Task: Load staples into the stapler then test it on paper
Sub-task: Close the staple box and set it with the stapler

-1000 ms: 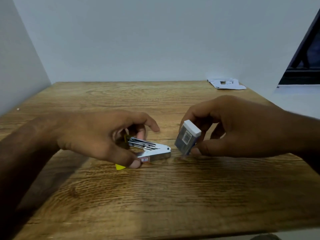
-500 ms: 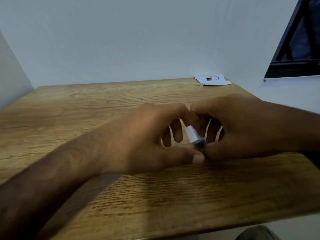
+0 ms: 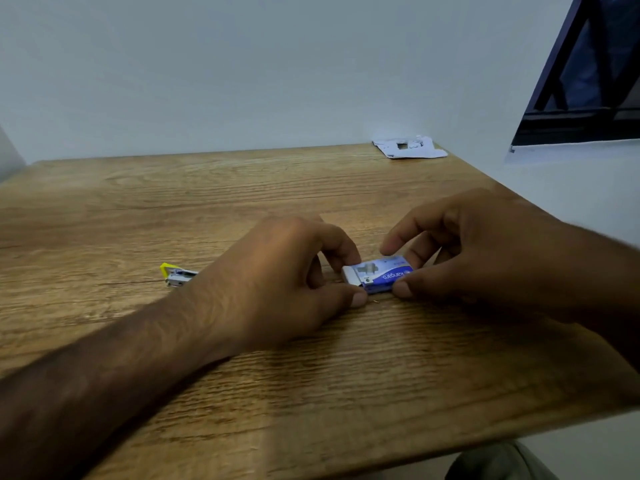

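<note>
A small blue and white staple box [image 3: 382,274] lies on the wooden table [image 3: 242,375] between my hands. My right hand [image 3: 485,251] pinches its blue sleeve with thumb and fingers. My left hand [image 3: 287,282] pinches the white inner tray at the box's left end, which sticks out a little. The stapler [image 3: 177,274], silver with a yellow end, lies on the table to the left, partly hidden behind my left wrist. A single loose staple [image 3: 375,301] lies just in front of the box.
Torn white paper [image 3: 408,147] lies at the table's far right corner against the wall. A dark window frame [image 3: 588,81] is at the upper right. The table's right edge runs close past my right wrist.
My left hand let go of the stapler and moved right to the staple box. The box, held upright a second ago, now lies flat with its inner tray slightly out.
</note>
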A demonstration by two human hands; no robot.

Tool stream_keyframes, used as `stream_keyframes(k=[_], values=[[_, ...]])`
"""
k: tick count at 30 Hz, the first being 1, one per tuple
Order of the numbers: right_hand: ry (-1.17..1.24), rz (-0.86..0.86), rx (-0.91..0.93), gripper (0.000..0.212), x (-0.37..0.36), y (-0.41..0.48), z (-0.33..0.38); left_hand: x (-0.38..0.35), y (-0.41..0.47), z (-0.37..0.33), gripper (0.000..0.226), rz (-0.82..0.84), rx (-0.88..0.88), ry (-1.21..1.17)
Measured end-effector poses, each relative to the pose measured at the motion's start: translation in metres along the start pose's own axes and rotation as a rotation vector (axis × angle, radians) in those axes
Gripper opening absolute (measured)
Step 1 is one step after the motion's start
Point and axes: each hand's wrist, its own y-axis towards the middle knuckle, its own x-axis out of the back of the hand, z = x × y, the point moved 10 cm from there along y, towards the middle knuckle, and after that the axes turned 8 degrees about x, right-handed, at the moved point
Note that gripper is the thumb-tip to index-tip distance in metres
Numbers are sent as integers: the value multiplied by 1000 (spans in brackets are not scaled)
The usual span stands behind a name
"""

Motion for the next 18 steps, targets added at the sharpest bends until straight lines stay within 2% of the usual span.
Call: stream_keyframes(k=[4,10,13,15,18], values=[[55,1,-16,37,3,0,-7,3,-3,3,35,-7,-4,-61],[37,26,-67,35,10,-5,-16,6,-7,2,20,-7,-63,-57],[-106,18,-45,50,18,-12,-12,7,-8,-1,21,-24,-119,-74],[-170,-54,1,55,41,-17,-8,7,-8,-3,25,-35,-168,-67],[-210,-219,3,33,97,-31,-11,9,-8,0,23,-62,-171,-56]])
